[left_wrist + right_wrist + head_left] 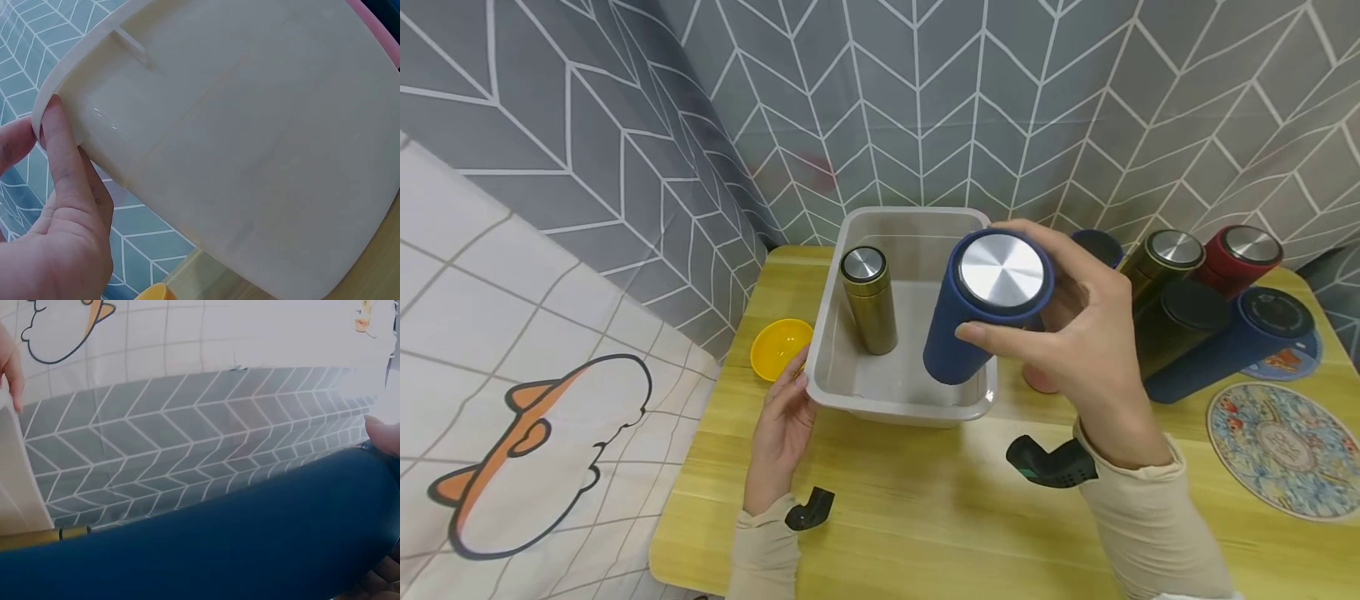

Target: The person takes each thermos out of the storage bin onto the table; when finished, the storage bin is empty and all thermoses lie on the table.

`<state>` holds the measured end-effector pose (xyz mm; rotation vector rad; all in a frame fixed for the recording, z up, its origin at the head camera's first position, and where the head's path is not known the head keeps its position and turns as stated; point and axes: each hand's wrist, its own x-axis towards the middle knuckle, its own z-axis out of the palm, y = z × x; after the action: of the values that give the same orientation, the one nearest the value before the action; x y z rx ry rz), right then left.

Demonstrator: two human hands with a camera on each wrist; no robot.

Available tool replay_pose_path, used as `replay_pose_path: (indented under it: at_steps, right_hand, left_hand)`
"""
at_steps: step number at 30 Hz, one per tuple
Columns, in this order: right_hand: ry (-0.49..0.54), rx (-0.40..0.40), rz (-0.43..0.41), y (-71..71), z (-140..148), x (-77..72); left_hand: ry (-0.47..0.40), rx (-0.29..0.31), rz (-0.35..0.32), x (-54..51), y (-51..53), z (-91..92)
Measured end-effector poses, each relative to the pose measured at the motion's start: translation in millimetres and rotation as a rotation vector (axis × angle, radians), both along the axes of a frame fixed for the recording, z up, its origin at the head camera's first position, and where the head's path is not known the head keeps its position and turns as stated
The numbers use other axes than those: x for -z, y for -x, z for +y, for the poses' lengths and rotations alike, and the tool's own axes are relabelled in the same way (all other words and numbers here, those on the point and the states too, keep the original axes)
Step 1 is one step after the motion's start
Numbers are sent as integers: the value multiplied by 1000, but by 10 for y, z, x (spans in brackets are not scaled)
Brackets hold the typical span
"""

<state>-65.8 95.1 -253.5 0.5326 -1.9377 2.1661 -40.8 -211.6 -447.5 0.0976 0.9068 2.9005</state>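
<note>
My right hand (1093, 333) grips a blue thermos flask (953, 346) with a silver lid, thumb and fingers around its upper part. The flask is held up over the right side of a pale grey plastic basin (917, 412). In the right wrist view the blue flask (250, 531) fills the lower part. At the basin's front left corner my left hand (786, 433) holds the rim. The left wrist view shows that hand (69, 206) pinching the rim between thumb and fingers. A gold thermos flask (874, 317) stands inside the basin, towards its left wall.
A yellow bowl (771, 358) sits left of the basin. Several flasks stand at the right, among them a red one (1243, 254) and a long blue one (1206, 358). A round patterned mat (1285, 450) lies on the wooden table (910, 517). Something pink (1040, 379) shows beneath my right hand.
</note>
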Motion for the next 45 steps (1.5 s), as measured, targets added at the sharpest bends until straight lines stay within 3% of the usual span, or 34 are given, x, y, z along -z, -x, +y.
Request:
replay_pose_path:
  at_steps: [5,14,21,27,32,39,45]
  right_hand:
    - [18,-22,17,-114,57,-19]
    - [171,-93,138,-234,191,44]
    - [194,-72,133,-289,361,160]
    - [221,-82,181,-334,495,256]
    - [278,-38,160,-402,646,356]
    - [360,-34,153,-465,814,428]
    - [312,12,113,-485,899,463]
  left_hand:
    - [8,4,-2,0,3,0]
    - [26,-6,1,-4,0,1]
    - [1,-5,-6,7,-4,-8]
    - [-3,-10,-5,3,-13,-20]
    - [29,-22,-43,-6,-18,-24]
    - [-27,12,2,27,-2,-32]
    - [-43,18,19,36,8,-27]
